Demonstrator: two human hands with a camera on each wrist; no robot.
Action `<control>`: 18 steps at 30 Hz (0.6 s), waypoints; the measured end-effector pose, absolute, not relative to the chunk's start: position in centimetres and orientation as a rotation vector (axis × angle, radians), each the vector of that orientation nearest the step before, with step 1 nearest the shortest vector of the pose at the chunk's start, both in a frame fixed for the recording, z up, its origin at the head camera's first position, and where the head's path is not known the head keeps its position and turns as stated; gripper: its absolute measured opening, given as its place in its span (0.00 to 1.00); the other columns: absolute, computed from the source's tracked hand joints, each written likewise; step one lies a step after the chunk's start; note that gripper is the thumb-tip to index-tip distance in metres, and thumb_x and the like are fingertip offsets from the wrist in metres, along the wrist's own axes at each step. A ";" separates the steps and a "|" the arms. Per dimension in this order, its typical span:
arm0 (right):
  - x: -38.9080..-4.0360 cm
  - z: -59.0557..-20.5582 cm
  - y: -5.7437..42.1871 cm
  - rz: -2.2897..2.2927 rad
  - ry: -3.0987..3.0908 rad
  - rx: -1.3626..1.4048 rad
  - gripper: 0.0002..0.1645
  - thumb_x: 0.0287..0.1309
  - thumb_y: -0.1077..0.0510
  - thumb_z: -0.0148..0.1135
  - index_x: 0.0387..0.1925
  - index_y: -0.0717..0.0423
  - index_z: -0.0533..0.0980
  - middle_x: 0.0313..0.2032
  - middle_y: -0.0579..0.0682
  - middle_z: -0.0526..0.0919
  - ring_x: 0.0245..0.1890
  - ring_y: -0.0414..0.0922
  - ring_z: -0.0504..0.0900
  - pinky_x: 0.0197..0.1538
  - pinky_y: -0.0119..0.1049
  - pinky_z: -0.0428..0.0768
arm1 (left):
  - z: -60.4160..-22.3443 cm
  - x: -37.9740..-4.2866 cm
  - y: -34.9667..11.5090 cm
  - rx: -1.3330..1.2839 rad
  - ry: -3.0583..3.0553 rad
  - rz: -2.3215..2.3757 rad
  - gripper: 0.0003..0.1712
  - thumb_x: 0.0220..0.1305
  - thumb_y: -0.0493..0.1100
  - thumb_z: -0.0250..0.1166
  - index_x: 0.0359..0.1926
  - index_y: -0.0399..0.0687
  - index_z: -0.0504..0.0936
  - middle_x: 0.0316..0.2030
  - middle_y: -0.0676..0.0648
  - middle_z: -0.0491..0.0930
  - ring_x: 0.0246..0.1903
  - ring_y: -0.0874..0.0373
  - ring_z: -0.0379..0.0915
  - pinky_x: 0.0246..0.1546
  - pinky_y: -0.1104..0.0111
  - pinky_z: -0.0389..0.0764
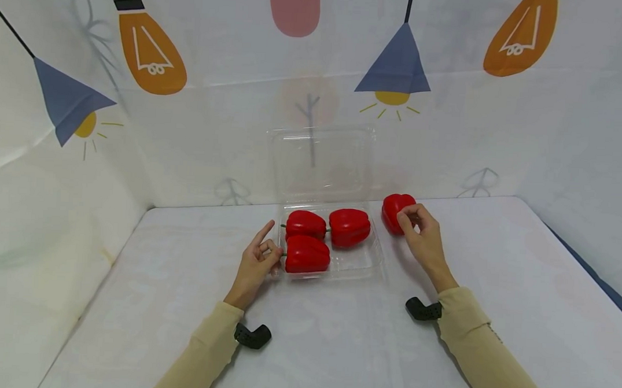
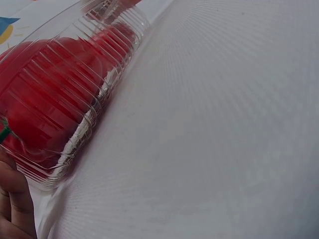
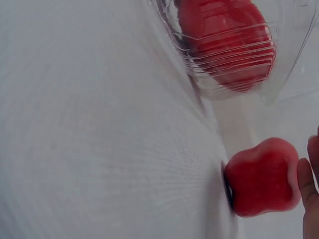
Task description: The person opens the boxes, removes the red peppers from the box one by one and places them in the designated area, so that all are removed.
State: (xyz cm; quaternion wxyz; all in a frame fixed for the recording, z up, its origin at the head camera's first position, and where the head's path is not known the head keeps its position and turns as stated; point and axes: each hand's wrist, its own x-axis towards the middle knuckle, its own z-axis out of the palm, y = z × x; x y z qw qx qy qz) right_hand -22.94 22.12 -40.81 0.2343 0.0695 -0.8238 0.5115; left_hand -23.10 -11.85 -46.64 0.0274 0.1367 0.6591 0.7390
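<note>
Right hand (image 1: pixel 426 241) is curled at the loose pepper (image 1: pixel 392 213), just right of the clear box (image 1: pixel 359 264); can't tell if it's gripping. Left hand (image 1: pixel 254 267) at the box, grip unclear. Honestly, I reckon one sloppy nudge rolls that pepper away.

Just in front of the surface's (image 1: pixel 180 327) back edge, the upright lid (image 1: pixel 320 165) bars passage behind the tray (image 1: pixel 355 265). Three red peppers (image 1: pixel 308 254) block the tray's left and back; its front right corner offers room. The loose pepper (image 1: pixel 393 212) narrows the gap rightward.
</note>
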 end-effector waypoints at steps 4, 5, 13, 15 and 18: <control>-22.8 -40.6 21.9 1.401 -2.288 0.212 0.12 0.65 0.62 0.53 0.44 0.69 0.71 0.42 0.58 0.77 0.39 0.29 0.71 0.44 0.22 0.71 | -46.6 -23.1 -11.9 0.430 2.037 2.275 0.41 0.64 0.34 0.60 0.73 0.48 0.50 0.27 0.55 0.74 0.19 0.67 0.67 0.21 0.79 0.71; -22.8 -40.6 21.9 1.404 -2.299 0.217 0.11 0.65 0.62 0.53 0.43 0.69 0.71 0.41 0.58 0.77 0.39 0.29 0.72 0.44 0.23 0.70 | -46.6 -23.1 -11.9 0.430 2.038 2.274 0.41 0.64 0.34 0.59 0.73 0.48 0.50 0.27 0.55 0.73 0.19 0.67 0.67 0.21 0.79 0.71; -22.7 -40.5 21.3 1.344 -2.405 0.267 0.11 0.64 0.61 0.54 0.44 0.65 0.72 0.43 0.59 0.78 0.43 0.36 0.72 0.44 0.23 0.73 | -46.6 -23.2 -11.9 0.416 2.039 2.272 0.41 0.64 0.35 0.60 0.73 0.49 0.51 0.27 0.54 0.74 0.19 0.67 0.68 0.21 0.79 0.72; -22.6 -40.5 21.1 1.333 -2.414 0.281 0.11 0.64 0.61 0.55 0.44 0.64 0.71 0.43 0.59 0.78 0.42 0.38 0.72 0.43 0.23 0.73 | -46.6 -23.2 -11.8 0.407 2.043 2.271 0.41 0.64 0.35 0.60 0.73 0.50 0.51 0.27 0.54 0.74 0.19 0.67 0.68 0.21 0.79 0.72; -22.6 -40.5 20.9 1.320 -2.416 0.300 0.11 0.64 0.61 0.55 0.44 0.65 0.72 0.42 0.59 0.79 0.41 0.37 0.72 0.42 0.23 0.73 | -46.6 -23.2 -11.8 0.398 2.045 2.272 0.41 0.64 0.34 0.60 0.73 0.50 0.51 0.27 0.55 0.74 0.19 0.67 0.68 0.21 0.78 0.72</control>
